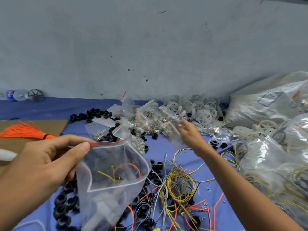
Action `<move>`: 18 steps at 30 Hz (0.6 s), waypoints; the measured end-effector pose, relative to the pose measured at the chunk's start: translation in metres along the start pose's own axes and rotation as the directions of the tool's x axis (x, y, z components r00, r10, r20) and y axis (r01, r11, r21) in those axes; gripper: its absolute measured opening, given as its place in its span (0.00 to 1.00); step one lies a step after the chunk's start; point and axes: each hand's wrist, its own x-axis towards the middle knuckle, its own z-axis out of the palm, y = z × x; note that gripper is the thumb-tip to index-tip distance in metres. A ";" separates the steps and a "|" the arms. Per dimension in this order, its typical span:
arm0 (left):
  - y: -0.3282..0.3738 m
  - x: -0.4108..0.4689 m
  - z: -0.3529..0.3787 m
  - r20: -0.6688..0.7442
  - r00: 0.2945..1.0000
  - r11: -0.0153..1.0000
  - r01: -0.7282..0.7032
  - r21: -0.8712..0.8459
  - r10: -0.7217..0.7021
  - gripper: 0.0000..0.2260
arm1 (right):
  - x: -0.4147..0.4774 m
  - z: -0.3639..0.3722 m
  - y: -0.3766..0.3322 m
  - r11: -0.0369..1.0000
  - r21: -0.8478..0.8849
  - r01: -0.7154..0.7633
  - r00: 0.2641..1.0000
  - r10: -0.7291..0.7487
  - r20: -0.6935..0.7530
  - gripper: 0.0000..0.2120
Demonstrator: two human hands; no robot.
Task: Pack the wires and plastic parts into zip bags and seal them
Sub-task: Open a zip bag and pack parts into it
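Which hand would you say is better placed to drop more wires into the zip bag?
Probably right: the left hand pinches the zip bag, while the right hand, blurred, is extended just past the yellow wires.

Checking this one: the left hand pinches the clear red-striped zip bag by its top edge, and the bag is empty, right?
Not empty: the head view shows thin yellow and orange wires already inside the clear red-striped zip bag. The left hand does pinch its top edge.
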 end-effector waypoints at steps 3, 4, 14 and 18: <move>0.001 0.003 0.009 -0.121 0.985 0.992 -0.115 0.054 0.120 0.15 | -0.014 -0.013 -0.015 0.917 0.396 -0.054 0.996 0.075 -0.038 0.13; 0.004 0.001 0.012 -0.140 0.981 0.991 -0.123 0.060 0.131 0.11 | -0.016 -0.016 -0.018 0.890 0.451 -0.060 0.996 0.086 -0.038 0.15; 0.016 0.001 0.026 -0.151 0.985 0.994 -0.097 -0.043 0.089 0.09 | 0.014 -0.014 -0.061 0.972 0.232 0.020 1.000 -0.013 -0.028 0.12; 0.014 -0.003 0.022 -0.155 0.984 0.995 -0.089 -0.037 0.083 0.08 | 0.014 -0.010 -0.074 0.986 0.121 0.111 0.994 -0.112 -0.001 0.13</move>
